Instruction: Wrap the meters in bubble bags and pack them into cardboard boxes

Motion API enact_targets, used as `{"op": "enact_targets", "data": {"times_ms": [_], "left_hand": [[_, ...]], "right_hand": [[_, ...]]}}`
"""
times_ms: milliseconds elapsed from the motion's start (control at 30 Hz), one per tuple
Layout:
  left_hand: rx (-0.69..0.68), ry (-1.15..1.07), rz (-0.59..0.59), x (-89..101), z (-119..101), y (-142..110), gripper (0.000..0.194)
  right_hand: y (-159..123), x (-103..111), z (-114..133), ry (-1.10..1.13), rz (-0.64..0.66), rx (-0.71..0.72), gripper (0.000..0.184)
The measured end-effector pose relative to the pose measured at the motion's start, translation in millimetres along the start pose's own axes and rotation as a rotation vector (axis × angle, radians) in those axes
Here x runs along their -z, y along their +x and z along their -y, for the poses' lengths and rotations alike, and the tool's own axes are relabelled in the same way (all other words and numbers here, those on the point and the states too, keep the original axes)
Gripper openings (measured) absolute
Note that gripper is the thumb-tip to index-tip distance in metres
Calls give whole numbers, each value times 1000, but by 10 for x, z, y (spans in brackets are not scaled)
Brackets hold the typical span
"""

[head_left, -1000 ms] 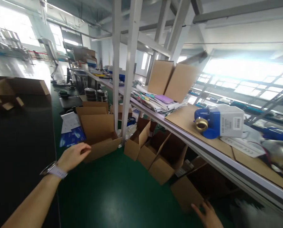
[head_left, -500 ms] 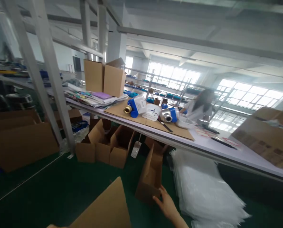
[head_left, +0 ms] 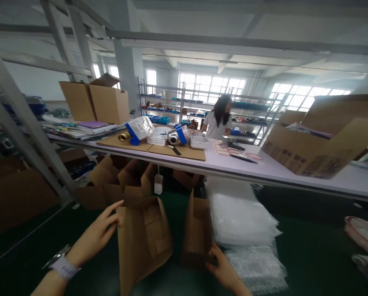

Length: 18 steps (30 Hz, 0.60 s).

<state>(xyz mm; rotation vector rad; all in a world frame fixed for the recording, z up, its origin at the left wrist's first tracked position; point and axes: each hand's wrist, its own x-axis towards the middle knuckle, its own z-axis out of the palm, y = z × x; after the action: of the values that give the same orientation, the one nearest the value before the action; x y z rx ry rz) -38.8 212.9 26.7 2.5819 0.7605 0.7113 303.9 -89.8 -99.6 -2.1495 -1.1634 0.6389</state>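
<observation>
My left hand (head_left: 99, 230), a watch on its wrist, grips the left edge of an open cardboard box (head_left: 133, 242), thumb and fingers around the flap. That box is tilted over the green floor, and its folded bottom shows inside. To its right stands a narrower open carton (head_left: 198, 232) on the floor. My right hand (head_left: 223, 267) pinches this carton's near right edge, fingers inside and thumb outside. A stack of clear plastic bags (head_left: 239, 213) lies just right of the carton.
Above runs a workbench (head_left: 224, 166) bearing blue-and-brass meters (head_left: 137, 131), a white tray (head_left: 199, 142), papers and a large carton (head_left: 310, 144). More open boxes (head_left: 112, 191) sit beneath it. A metal post (head_left: 26, 111) rises at left. Beyond the bench is a person (head_left: 217, 119).
My left hand has come fully into view with its box, which has moved forward and turned upright beside the other carton. The right hand remains at its carton; the view has swung right.
</observation>
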Motion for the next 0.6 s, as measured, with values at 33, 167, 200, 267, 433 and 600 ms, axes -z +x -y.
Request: {"op": "enact_targets", "data": {"times_ms": [33, 167, 200, 267, 433, 600], "left_hand": [[-11, -28, -9, -94, -65, 138, 22], [-125, -144, 0, -511, -426, 823, 25], [-141, -177, 9, -590, -495, 991, 25], [-91, -266, 20, -691, -567, 1239, 25], [281, -628, 173, -761, -390, 897, 62], [309, -933, 342, -1144, -190, -134, 80]], "right_hand": [[-35, 15, 55, 24, 27, 18, 16], [-121, 38, 225, 103, 111, 104, 15], [-131, 35, 235, 95, 119, 98, 14], [-139, 6, 200, 56, 114, 57, 13], [-73, -295, -176, 18, 68, 37, 38], [126, -769, -612, 40, -100, 66, 50]]}}
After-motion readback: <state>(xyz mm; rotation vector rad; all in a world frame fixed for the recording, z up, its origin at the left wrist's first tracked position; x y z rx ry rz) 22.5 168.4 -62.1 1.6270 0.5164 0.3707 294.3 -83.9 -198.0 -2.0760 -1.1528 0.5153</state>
